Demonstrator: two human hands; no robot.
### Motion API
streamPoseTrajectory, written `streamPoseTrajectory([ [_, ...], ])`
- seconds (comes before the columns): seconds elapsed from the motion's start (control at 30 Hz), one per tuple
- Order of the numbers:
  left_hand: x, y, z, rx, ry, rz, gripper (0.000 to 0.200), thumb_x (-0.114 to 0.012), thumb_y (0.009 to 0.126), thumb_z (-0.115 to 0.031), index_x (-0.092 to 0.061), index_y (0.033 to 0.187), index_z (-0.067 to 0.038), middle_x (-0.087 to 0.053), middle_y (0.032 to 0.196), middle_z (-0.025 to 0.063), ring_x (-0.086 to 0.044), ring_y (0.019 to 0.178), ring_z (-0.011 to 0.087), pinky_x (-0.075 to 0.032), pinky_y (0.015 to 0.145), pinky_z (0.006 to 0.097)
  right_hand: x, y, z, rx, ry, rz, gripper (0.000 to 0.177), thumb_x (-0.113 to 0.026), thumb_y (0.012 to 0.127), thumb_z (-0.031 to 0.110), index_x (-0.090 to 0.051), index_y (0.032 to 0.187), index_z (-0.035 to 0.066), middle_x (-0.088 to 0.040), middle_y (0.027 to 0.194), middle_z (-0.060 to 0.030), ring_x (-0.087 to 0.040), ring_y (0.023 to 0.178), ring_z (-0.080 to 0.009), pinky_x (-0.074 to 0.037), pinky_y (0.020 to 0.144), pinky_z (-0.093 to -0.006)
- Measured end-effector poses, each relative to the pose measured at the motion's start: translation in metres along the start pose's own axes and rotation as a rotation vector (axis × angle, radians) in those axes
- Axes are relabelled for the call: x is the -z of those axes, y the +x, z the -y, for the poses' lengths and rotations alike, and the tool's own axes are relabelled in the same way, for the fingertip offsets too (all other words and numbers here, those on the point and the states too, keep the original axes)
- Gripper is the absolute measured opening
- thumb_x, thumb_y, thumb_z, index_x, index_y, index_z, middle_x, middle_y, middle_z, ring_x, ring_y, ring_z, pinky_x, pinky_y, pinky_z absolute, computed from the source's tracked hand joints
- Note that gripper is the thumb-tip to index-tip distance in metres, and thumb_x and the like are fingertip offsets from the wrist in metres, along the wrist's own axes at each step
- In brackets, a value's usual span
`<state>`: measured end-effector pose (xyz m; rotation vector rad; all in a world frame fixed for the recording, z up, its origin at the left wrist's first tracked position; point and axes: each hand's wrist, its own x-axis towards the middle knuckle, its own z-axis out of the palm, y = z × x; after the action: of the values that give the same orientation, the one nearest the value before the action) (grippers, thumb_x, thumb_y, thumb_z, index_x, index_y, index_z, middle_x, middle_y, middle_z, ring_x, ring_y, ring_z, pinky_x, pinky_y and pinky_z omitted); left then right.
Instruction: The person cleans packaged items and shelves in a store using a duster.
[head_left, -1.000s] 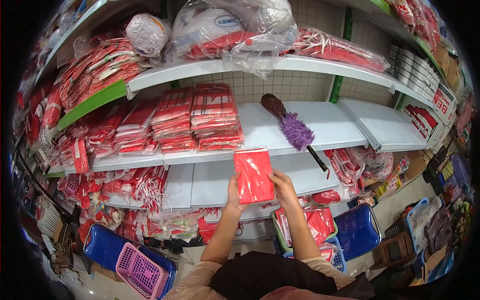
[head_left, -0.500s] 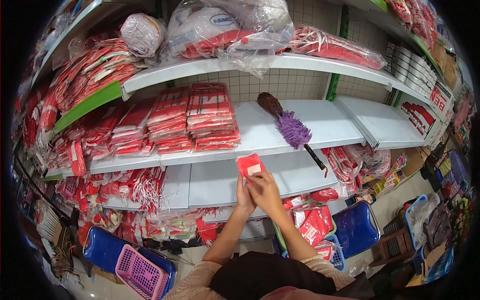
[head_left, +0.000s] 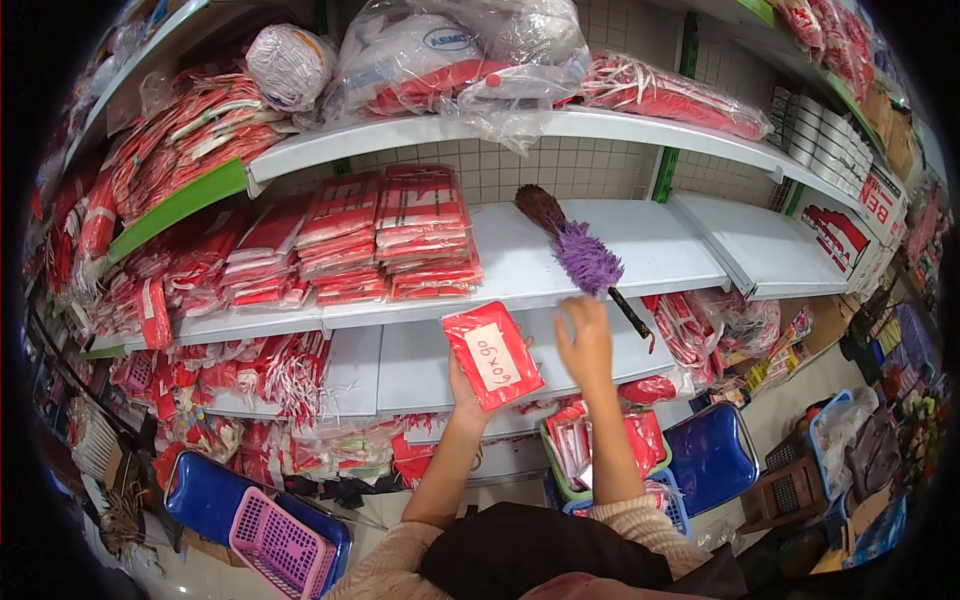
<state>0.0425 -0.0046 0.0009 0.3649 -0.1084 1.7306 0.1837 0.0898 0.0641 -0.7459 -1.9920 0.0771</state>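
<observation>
A flat red packet (head_left: 493,357) in clear wrap, with a white label handwritten "60x90", rests in my left hand (head_left: 463,390). Its fingers are mostly hidden behind the packet. My right hand (head_left: 587,350) is raised to the right of it, fingers stretched out, holding nothing. Just beyond those fingers lies a purple feather duster (head_left: 588,260) on the middle shelf (head_left: 680,250), its black handle pointing toward me. Stacks of red packets (head_left: 425,235) in clear plastic stand left of the duster on that shelf.
Below my right arm are a green-rimmed basket (head_left: 575,480) of red packets and a blue stool (head_left: 713,455). A pink basket (head_left: 283,545) sits on another blue stool (head_left: 190,490) at left. The upper shelf edge (head_left: 430,130) juts out above, carrying bagged goods.
The red packet has turned its labelled face toward me and come closer, now held by my left hand alone. My right hand has let go and moved right, toward the duster's handle.
</observation>
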Motion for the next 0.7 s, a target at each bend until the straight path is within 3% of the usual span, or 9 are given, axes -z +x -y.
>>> streamPoseTrajectory([
  [0.17, -0.006, -0.001, -0.001, -0.014, 0.143, 0.024, 0.073, -0.035, 0.085, -0.062, -0.034, 0.135, -0.009, -0.044, 0.130, 0.0169, -0.040, 0.121, 0.0392, -0.038, 0.092, 0.0597, 0.001, 0.027, -0.057, -0.056, -0.345, -0.082, 0.040, -0.056, 0.072, 0.002, -0.053, 0.113, 0.001, -0.051, 0.110, -0.0181, -0.050, 0.097, -0.0349, -0.040, 0.085, -0.0469],
  [0.2, -0.007, -0.001, -0.001, -0.008, 0.136, 0.024, 0.073, -0.035, 0.085, -0.062, -0.034, 0.135, -0.009, -0.044, 0.130, 0.0168, -0.040, 0.121, 0.0392, -0.038, 0.093, 0.0599, 0.003, 0.026, -0.061, -0.153, -0.439, 0.034, 0.044, -0.056, 0.071, 0.000, -0.051, 0.115, 0.002, -0.050, 0.110, -0.0185, -0.053, 0.091, -0.0347, -0.043, 0.079, -0.0461],
  [0.3, -0.006, 0.000, -0.003, 0.007, 0.125, 0.029, 0.073, -0.036, 0.084, -0.062, -0.034, 0.135, -0.010, -0.043, 0.130, 0.0165, -0.040, 0.121, 0.0390, -0.037, 0.093, 0.0605, 0.007, 0.021, -0.064, -0.264, -0.374, 0.087, 0.046, -0.056, 0.070, 0.000, -0.052, 0.116, 0.004, -0.050, 0.110, -0.0189, -0.054, 0.084, -0.0348, -0.046, 0.072, -0.0430],
  [0.4, -0.005, 0.000, -0.006, 0.015, 0.132, 0.041, 0.074, -0.036, 0.084, -0.062, -0.032, 0.136, -0.010, -0.042, 0.131, 0.0162, -0.039, 0.122, 0.0387, -0.036, 0.094, 0.0610, 0.003, -0.001, -0.068, -0.256, -0.351, -0.012, 0.043, -0.057, 0.073, 0.003, -0.052, 0.116, 0.005, -0.050, 0.112, -0.0188, -0.055, 0.085, -0.0356, -0.047, 0.070, -0.0411],
  [0.6, -0.004, 0.001, -0.011, 0.053, 0.112, 0.049, 0.078, -0.036, 0.082, -0.065, -0.029, 0.138, -0.012, -0.037, 0.136, 0.0161, -0.035, 0.125, 0.0392, -0.031, 0.094, 0.0654, 0.000, -0.064, -0.052, -0.502, -0.072, -0.142, 0.037, -0.060, 0.080, 0.013, -0.050, 0.113, 0.002, -0.052, 0.106, -0.0186, -0.055, 0.092, -0.0387, -0.045, 0.076, -0.0427],
  [0.7, -0.010, 0.004, -0.011, 0.053, 0.088, 0.049, 0.082, -0.036, 0.080, -0.069, -0.026, 0.140, -0.013, -0.034, 0.138, 0.0168, -0.033, 0.125, 0.0402, -0.029, 0.093, 0.0683, -0.021, -0.109, -0.090, -0.395, -0.090, -0.149, 0.041, -0.060, 0.080, 0.013, -0.048, 0.116, -0.002, -0.053, 0.105, -0.0212, -0.056, 0.089, -0.0389, -0.044, 0.077, -0.0411],
])
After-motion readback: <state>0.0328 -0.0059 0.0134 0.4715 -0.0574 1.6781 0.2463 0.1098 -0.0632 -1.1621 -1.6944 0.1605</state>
